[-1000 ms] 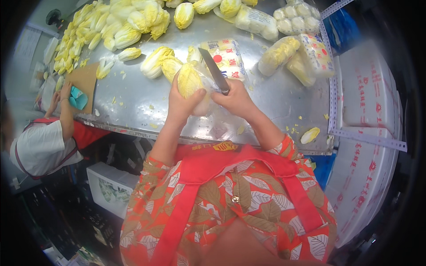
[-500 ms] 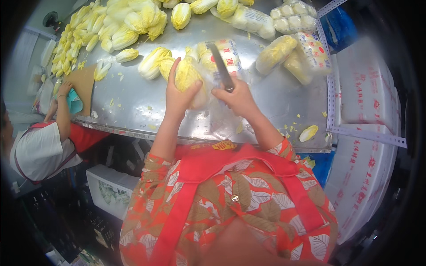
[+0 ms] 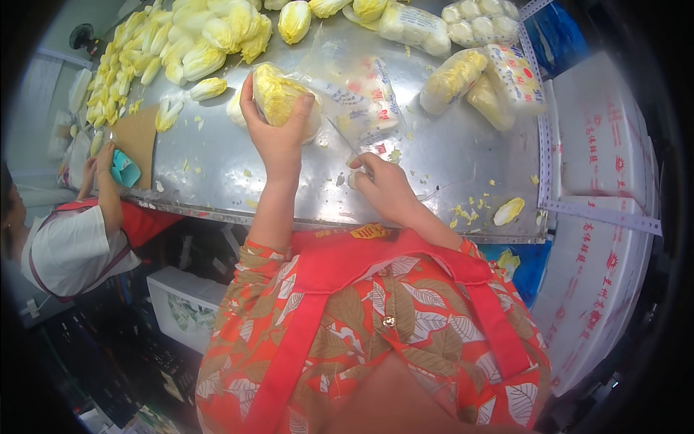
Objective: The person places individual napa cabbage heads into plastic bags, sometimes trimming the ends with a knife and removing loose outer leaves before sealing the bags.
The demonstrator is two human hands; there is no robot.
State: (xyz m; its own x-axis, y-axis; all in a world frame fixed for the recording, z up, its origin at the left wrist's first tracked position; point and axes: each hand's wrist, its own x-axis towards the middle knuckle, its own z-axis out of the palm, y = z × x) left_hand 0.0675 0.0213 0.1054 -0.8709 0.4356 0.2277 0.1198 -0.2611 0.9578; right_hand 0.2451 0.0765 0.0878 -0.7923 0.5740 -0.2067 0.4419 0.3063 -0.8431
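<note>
My left hand [image 3: 278,137] is closed around a yellow napa cabbage [image 3: 280,98], lifted above the metal table, with the thumb on its right side. Another pale cabbage is partly hidden behind that hand. In my right hand [image 3: 390,186] is a knife [image 3: 341,135], its thin blade pointing up and left toward the cabbage and apart from the fingers of my left hand. Something small and pale shows by the right thumb; I cannot make it out. Just beyond the knife lies a clear printed plastic bag [image 3: 372,101], flat and crumpled on the table.
Loose cabbages [image 3: 206,54] are heaped at the far left. Bagged cabbages [image 3: 454,79] lie at the right, near a metal rail [image 3: 543,155] and stacked white boxes [image 3: 596,137]. Leaf scraps dot the table [image 3: 238,163]. A co-worker [image 3: 76,242] stands at the left.
My left hand has lifted the cabbage and moved it left, away from the plastic bag. My right hand has come lower and nearer me, with the knife turned to point left.
</note>
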